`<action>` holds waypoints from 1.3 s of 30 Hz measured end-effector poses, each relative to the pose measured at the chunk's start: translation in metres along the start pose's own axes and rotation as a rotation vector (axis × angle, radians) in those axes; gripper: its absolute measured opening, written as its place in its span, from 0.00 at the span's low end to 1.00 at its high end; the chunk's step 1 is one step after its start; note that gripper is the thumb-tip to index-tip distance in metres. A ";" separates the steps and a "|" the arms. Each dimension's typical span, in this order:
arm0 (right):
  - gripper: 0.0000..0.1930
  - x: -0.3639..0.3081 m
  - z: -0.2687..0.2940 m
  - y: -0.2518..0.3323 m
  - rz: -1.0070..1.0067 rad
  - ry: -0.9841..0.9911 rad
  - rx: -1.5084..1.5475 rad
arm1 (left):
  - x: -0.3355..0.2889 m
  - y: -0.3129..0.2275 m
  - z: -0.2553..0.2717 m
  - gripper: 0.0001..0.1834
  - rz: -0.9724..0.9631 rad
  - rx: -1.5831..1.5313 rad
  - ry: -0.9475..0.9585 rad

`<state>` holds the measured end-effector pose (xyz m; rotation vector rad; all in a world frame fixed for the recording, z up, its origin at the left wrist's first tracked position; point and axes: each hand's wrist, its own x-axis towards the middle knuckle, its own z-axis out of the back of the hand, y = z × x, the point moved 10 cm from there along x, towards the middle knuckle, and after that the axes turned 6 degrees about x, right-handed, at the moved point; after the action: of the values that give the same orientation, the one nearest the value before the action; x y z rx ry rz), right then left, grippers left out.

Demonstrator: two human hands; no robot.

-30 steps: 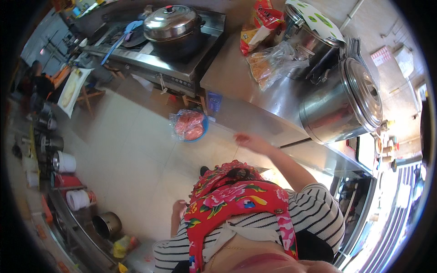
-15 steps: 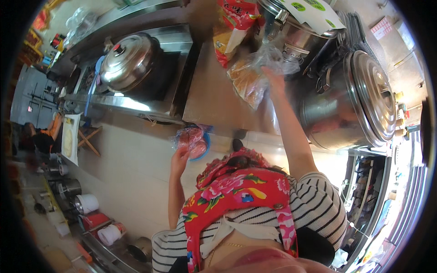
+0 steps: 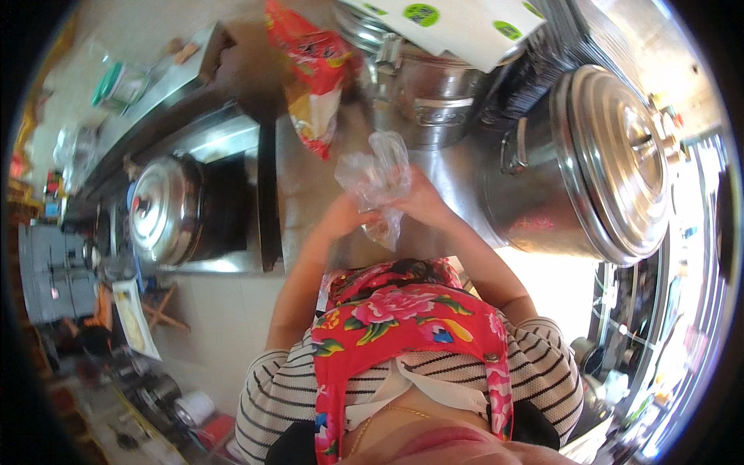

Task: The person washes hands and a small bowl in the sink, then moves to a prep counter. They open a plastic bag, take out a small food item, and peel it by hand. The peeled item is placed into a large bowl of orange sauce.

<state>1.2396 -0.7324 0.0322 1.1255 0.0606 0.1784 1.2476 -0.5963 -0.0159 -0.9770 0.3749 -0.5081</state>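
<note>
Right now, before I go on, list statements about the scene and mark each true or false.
1. The left hand and right hand both touch the crumpled clear plastic bag. True.
2. The red, yellow and white plastic packet is in the left hand. False: it is apart from both hands.
3. The large round stainless-steel pot is right of the bag. True.
4. That pot is uncovered. False: its round metal lid is on.
5. The white sheet with green discs lies beyond the bag. True.
</note>
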 end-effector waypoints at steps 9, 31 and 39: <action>0.27 0.004 -0.029 0.018 -0.031 0.001 0.437 | -0.032 -0.006 0.010 0.43 -0.080 -0.043 -0.047; 0.20 -0.089 0.384 0.175 -0.033 -0.517 -1.302 | -0.091 0.058 0.147 0.10 0.218 -0.627 -0.592; 0.14 -0.076 0.384 0.196 -0.086 -0.367 -1.363 | -0.063 0.017 0.143 0.09 0.240 -0.529 -0.491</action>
<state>1.1958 -1.0060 0.3706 -0.2192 -0.3055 -0.0825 1.2736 -0.4548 0.0478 -1.5010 0.1768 0.0688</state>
